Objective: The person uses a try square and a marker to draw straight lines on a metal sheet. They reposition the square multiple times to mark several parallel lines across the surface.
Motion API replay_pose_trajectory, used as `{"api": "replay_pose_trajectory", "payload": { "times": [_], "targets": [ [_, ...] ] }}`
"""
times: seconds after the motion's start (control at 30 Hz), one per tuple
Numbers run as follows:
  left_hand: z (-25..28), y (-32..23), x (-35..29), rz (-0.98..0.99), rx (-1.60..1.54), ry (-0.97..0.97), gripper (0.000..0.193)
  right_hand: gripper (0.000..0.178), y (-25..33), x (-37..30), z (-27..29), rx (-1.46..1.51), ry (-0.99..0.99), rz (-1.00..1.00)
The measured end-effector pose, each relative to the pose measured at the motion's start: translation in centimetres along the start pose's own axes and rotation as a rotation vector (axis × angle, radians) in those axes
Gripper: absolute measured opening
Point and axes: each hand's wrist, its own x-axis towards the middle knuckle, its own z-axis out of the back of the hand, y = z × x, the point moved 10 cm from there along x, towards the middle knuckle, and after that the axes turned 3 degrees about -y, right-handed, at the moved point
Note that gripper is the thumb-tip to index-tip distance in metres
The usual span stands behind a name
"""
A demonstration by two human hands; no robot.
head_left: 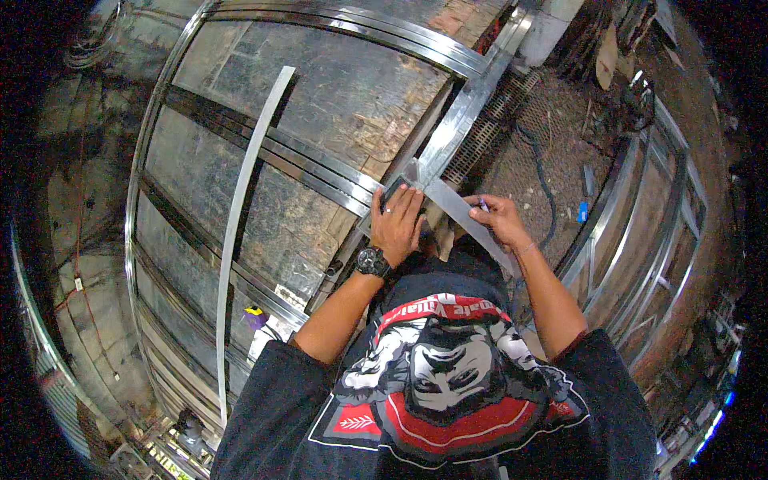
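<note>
My left hand point(394, 224), with a ring and a black wristwatch point(372, 262), lies over the near end of a shiny metal frame bar. Its fingers are stretched out, pressing on a small dark piece point(393, 190) and the metal beside it. From there a flat grey metal strip point(462, 214) slants toward my body, to the right. My right hand point(500, 222) is closed at the right of this strip, pinching a slim pen point(482, 206) whose end shows between thumb and finger. What the palm hides under my left hand I cannot tell.
A large metal frame point(320, 178) lies over worn boards at left. A long pale strip point(240, 200) crosses it. Below that strip's middle lies a yellow and purple tape measure point(255, 316). Another frame point(604, 232), a blue object point(582, 211) and a dark cable point(544, 180) are at right.
</note>
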Motion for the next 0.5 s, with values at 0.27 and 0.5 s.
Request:
{"api": "replay_pose_trajectory", "payload": {
  "times": [0.27,0.5],
  "targets": [
    [1.0,2.0,0.6,0.095,-0.082,0.004,0.044,0.033,0.1,-0.4,-0.5,0.136,0.025,-0.056],
    [2.1,1.3,0.6,0.076,-0.065,0.060,0.057,0.033,1.5,-0.9,0.0,-0.012,0.028,-0.028]
  ]
}}
